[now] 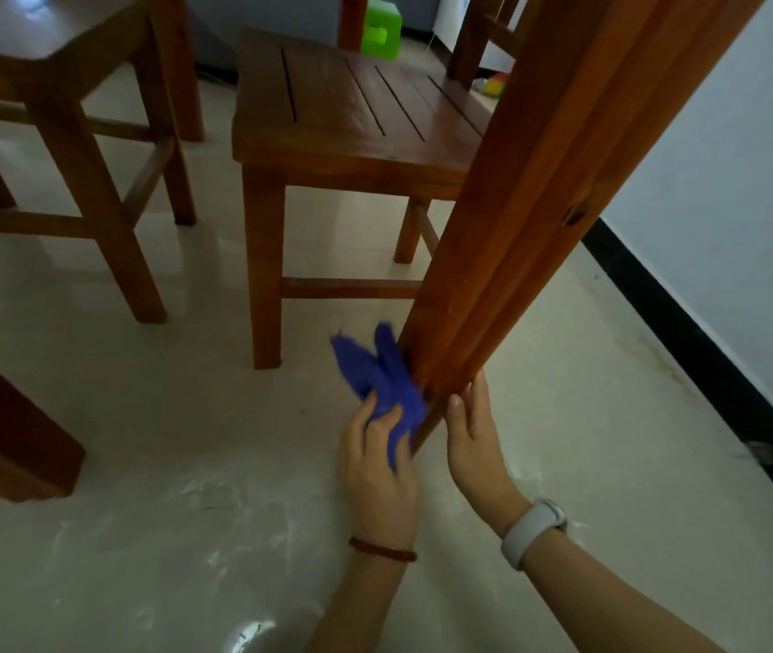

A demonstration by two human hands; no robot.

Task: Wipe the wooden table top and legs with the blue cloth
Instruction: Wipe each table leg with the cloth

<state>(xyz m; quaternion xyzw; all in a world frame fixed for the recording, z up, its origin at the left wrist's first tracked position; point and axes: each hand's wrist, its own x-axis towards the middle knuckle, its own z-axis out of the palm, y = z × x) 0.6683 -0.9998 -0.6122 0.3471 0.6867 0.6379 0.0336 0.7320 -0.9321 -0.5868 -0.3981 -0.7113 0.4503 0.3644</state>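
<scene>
the fingers (391,419) of the left hand (377,473) were curled round the blue cloth (382,374), thumb and forefinger pinching its bunched middle while two soft, fuzzy flaps stuck up and out like petals. the cloth, a deep saturated blue with frayed-looking edges, was pressed against the lower part of the wooden table leg (516,219), near the floor. the right hand (472,435) lay on the other side of the same leg, its fingers straight and flat along the wood, thumb touching the front edge, holding nothing. the leg was a long squared post of reddish-brown timber with grooves running its length, glossy, and a dark knot partway up. a beaded bracelet (382,551) circled the left wrist and a pale smooth watch band (533,530) the right. behind stood a slatted wooden chair (351,120) in the same reddish finish, a second chair (69,110) to its left. the floor (163,417) was pale, shiny tile; a white wall (728,205) with a black skirting strip (705,351) ran along the right.
</scene>
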